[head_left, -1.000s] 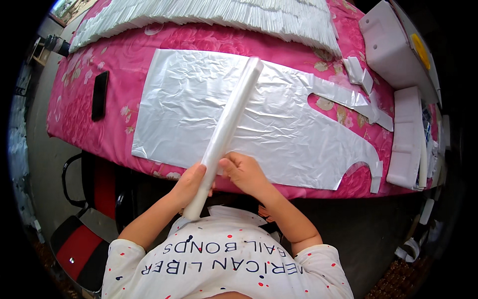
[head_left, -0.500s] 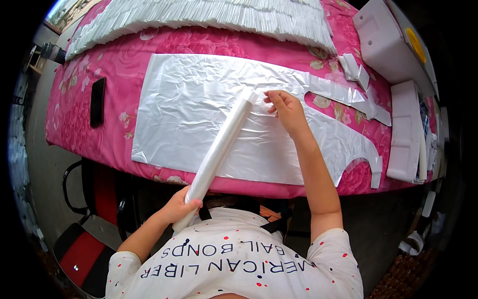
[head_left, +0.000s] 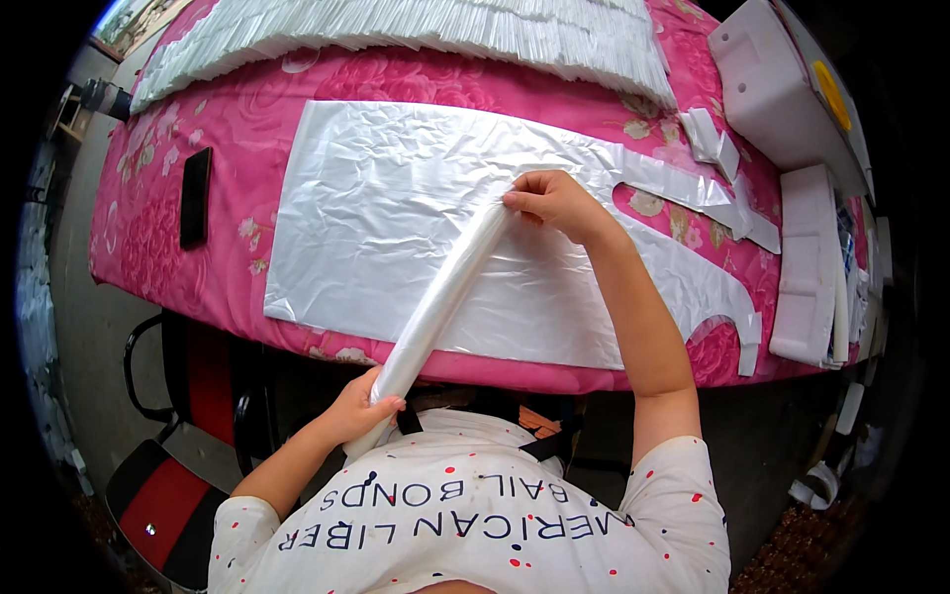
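A long, narrow roll of thin white plastic (head_left: 440,287) slants from near my body up over the table. My left hand (head_left: 364,408) is wrapped round its lower end. At the upper end, my right hand (head_left: 556,205) pinches the plastic between thumb and fingers. Beneath the roll, a large white plastic sheet (head_left: 366,198) lies flat and slightly crinkled, with curved cut-outs and strap-like ends toward the right.
Stacks of folded white plastic (head_left: 416,30) line the far side of the pink flowered tablecloth (head_left: 247,104). A black phone (head_left: 195,198) lies at left. White foam boxes (head_left: 762,89) and small white scraps (head_left: 708,139) are at right. A red-and-black chair (head_left: 178,495) stands lower left.
My right hand has moved slightly left onto the roll's upper end and closed on it; before, it hovered just beside it. My left hand keeps its hold.
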Demonstrator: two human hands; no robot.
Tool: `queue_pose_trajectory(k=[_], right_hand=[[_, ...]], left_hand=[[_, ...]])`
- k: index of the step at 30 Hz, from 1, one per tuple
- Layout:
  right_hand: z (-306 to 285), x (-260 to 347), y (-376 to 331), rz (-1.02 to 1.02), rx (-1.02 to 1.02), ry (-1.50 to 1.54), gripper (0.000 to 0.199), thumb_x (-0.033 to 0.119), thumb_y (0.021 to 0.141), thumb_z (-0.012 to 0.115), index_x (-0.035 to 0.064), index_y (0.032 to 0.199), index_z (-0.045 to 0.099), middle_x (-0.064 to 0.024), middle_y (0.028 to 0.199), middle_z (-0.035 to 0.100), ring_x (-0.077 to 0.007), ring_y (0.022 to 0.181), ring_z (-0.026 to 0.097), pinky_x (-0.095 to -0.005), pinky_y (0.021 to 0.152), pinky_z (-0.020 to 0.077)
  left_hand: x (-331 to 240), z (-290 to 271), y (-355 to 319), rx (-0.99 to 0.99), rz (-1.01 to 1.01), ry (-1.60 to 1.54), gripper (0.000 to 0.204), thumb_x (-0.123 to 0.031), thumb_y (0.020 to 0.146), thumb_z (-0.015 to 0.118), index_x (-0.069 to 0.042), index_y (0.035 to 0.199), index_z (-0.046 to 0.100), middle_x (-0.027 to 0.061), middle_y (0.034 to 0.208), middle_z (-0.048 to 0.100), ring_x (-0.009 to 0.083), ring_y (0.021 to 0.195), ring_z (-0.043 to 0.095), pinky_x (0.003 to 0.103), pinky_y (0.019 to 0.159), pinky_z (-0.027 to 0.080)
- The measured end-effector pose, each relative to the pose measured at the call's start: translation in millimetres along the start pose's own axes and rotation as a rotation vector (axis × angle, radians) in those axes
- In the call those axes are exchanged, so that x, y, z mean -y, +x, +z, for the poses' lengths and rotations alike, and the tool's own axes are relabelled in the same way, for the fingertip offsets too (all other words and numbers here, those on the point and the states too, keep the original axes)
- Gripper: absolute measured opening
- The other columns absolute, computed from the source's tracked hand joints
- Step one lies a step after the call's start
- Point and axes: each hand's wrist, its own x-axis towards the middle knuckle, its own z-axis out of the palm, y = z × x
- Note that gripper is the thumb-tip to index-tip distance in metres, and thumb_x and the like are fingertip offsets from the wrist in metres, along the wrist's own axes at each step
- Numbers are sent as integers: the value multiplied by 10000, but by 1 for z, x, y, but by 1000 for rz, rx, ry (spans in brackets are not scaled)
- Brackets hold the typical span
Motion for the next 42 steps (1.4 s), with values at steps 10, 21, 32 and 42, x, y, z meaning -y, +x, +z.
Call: queue_pose_trajectory(k=[10, 21, 32, 42], right_hand=[[-93, -46, -22, -95, -585, -37, 217, 204, 828, 607, -7, 862, 642, 3, 671, 566, -63, 592, 497, -234, 555, 410], [-185, -85, -60, -260, -945, -344, 251, 225, 840, 587, -10, 912, 638, -21, 715, 592, -83, 626, 503, -240, 591, 418], [-56, -31, 11, -300, -504, -261, 175, 169, 844, 593, 3, 890, 622, 12, 716, 573, -63, 638, 487, -213, 599, 411], [-72, -16, 16, -131, -327, -315, 225, 192, 840, 599, 1, 959, 609, -11, 750, 591, -73, 635, 516, -233, 601, 429]], left_hand=[[6, -5, -15, -17, -46, 319, 427, -212, 808, 621, -21, 1163, 479, 94, 923, 620, 148, 766, 596, 306, 729, 485], [-36, -50, -27, 409, -169, 407, 525, -306, 767, 687, -15, 1171, 521, 82, 1033, 598, 162, 956, 543, 306, 857, 426], [-115, 21, 100, -140, 1122, 1500, 421, -210, 724, 661, -40, 1091, 546, 109, 1077, 569, 257, 958, 567, 389, 812, 452], [-56, 45, 101, 302, 972, 1523, 773, -529, 812, 427, 71, 1295, 353, 190, 1400, 298, 303, 1332, 226, 429, 1100, 136]])
